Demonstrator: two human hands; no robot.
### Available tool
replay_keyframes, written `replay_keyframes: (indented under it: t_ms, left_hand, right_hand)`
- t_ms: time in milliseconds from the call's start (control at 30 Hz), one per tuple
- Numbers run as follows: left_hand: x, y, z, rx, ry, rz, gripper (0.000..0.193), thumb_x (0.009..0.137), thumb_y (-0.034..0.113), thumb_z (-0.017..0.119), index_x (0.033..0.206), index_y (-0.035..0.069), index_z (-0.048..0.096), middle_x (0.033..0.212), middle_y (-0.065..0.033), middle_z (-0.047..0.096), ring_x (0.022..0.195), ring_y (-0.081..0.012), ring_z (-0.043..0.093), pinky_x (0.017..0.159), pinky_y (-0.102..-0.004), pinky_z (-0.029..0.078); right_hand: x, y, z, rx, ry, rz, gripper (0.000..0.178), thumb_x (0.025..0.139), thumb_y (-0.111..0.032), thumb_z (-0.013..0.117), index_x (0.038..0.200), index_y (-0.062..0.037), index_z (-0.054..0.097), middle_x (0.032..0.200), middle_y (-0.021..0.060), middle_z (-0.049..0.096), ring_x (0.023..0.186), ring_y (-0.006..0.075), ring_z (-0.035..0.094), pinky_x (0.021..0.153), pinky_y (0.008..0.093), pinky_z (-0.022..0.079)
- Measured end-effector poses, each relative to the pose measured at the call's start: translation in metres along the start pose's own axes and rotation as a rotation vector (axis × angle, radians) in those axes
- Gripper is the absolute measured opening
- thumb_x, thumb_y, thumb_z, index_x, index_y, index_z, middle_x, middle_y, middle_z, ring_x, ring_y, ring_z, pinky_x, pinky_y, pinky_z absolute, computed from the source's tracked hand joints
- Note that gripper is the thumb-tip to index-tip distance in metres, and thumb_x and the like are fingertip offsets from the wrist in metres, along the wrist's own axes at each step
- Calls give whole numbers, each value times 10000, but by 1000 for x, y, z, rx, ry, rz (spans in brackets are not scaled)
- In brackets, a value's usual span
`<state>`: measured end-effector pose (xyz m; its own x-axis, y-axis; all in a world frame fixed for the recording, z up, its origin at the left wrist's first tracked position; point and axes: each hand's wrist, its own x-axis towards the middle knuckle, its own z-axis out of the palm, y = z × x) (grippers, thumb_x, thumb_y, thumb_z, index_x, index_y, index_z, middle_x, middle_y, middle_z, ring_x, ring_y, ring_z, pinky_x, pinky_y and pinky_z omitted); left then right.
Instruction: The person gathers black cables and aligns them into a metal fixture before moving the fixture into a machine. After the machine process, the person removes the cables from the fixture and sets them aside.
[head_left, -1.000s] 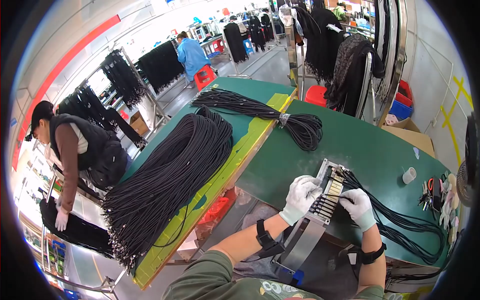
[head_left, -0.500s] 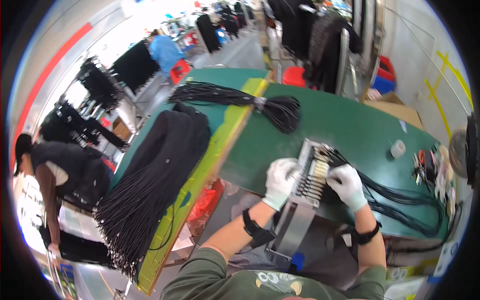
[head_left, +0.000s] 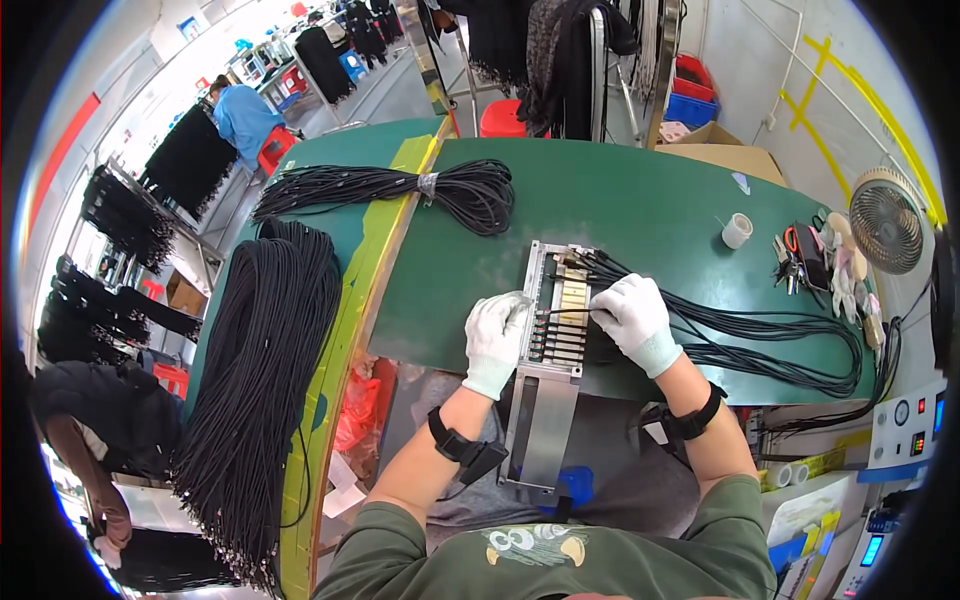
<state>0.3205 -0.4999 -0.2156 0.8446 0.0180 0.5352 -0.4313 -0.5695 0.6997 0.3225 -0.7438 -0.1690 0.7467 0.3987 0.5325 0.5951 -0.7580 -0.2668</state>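
Observation:
A metal clamping fixture [head_left: 535, 285] with a row of slots lies near the table's front edge. Several black cables [head_left: 562, 345] sit side by side in its lower slots, above a pale yellow strip [head_left: 574, 298]. My right hand [head_left: 634, 318], in a white glove, pinches one black cable [head_left: 572, 311] that stretches across the fixture. At the fixture's left rail is my left hand [head_left: 496, 335], also gloved, its fingers curled together; what lies between those fingertips is hidden. More cable [head_left: 760, 320] runs off to the right in a long loop.
A tied black cable bundle [head_left: 370, 188] and a large cable heap [head_left: 265, 340] lie at the left. To the right are a white spool [head_left: 737, 231], scissors [head_left: 792, 240] and a fan [head_left: 888, 222]. A bent-over person [head_left: 105, 425] is at far left.
The view has swung, so the table sits further left and higher. My right hand has moved up along the fixture's right side, and a cable now spans from it across the slots.

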Motion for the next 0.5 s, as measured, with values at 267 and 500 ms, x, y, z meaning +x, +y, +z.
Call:
replay_keyframes:
  t_ms: [267,500]
  left_hand:
    - [-2,-2,1,54,12,34,130,860,153,687,931,58,740,997,-111,746,947,-302,686,885,-415,523]
    - [9,29,2,197,-132,209,219,841,241,717,1007,104,752,1197,-128,693,1127,-396,604,955,-482,493]
  right_hand:
    - [0,-2,4,-33,2,-71,115,784,-193,739,859,-145,666,769,10,606,862,238,585,770,381,425]
    - [0,4,12,-39,6,-84,130,766,-202,743,848,-144,660,771,24,595,854,248,580,772,381,428]
